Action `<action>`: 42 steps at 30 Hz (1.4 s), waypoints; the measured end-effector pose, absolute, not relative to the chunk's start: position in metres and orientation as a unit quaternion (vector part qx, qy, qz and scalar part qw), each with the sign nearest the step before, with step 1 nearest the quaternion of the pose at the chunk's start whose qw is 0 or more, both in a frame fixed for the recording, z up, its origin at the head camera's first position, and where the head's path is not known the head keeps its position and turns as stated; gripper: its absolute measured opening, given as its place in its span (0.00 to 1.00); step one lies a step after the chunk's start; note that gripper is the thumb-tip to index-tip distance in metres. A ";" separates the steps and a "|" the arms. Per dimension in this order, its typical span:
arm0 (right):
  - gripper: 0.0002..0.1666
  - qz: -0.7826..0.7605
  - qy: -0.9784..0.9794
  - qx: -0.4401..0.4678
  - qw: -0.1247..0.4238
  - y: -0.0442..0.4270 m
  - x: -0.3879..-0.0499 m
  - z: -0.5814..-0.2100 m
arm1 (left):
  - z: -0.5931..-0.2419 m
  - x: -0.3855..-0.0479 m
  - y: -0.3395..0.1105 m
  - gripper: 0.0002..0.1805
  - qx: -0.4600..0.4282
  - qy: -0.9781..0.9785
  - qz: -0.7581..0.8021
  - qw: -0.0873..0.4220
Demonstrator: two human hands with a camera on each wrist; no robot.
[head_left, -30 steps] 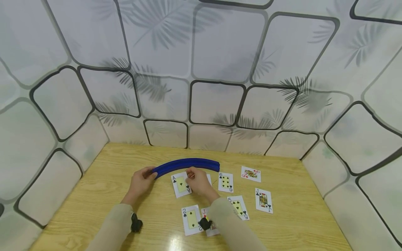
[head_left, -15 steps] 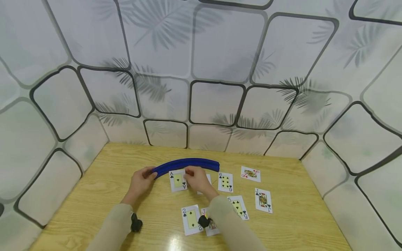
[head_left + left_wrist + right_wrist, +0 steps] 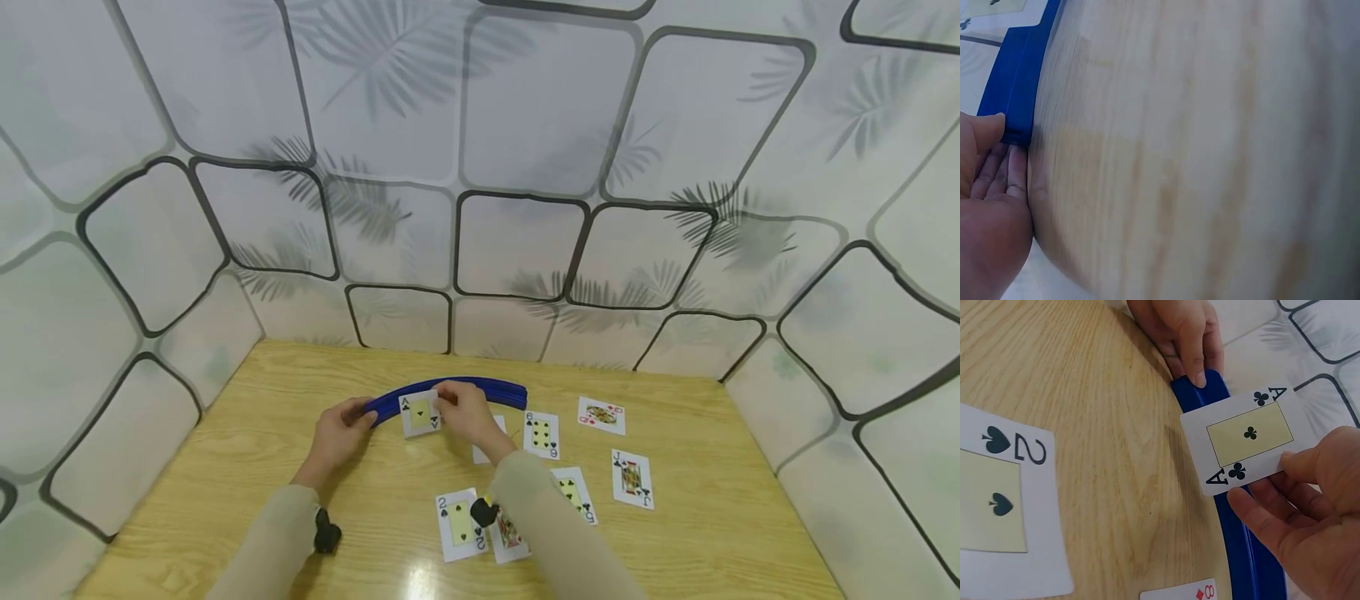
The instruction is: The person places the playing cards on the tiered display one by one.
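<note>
A curved blue card holder (image 3: 504, 392) lies toward the back of the table. Its left end is pinched between thumb and fingers of my left hand (image 3: 339, 435), which also shows at the holder's end in the left wrist view (image 3: 991, 181). Between thumb and fingers my right hand (image 3: 467, 414) pinches the ace of clubs (image 3: 420, 414) by its right edge. In the right wrist view that ace (image 3: 1250, 434) stands face toward me in front of the blue holder (image 3: 1235, 544); whether it sits in a groove I cannot tell.
Face up on the table (image 3: 247, 467) lie the two of spades (image 3: 459, 525), a red-figured card (image 3: 510, 533) partly under my right wrist, a five of clubs (image 3: 573, 493), a six of spades (image 3: 542, 434), a queen (image 3: 602, 415) and a jack (image 3: 632, 478). Patterned walls enclose the table.
My right hand has lifted the ace of clubs from the table side, moving back and slightly left to the blue holder. The left hand has stayed on the holder's end.
</note>
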State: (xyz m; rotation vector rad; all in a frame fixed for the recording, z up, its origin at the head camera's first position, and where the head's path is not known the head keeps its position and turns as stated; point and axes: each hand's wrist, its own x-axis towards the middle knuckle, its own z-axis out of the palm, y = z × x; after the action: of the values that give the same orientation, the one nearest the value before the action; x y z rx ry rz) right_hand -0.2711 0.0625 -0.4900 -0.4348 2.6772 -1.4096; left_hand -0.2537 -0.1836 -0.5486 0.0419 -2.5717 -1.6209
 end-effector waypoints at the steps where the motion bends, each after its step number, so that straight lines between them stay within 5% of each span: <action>1: 0.15 -0.466 0.872 -0.142 0.045 0.062 -0.272 -0.489 | -0.548 -0.254 -0.184 0.15 0.013 -0.845 -0.533 0.051; 42: 0.12 -0.451 0.872 -0.190 -0.022 0.011 -0.296 -0.463 | -0.550 -0.251 -0.183 0.16 0.010 -0.848 -0.526 0.063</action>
State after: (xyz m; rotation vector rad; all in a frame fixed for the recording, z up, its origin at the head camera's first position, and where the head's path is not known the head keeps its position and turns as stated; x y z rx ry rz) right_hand -0.2965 0.0114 -0.4634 -0.6061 2.7784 -1.4358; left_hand -0.2515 -0.1830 -0.5496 0.0314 -2.5625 -1.5897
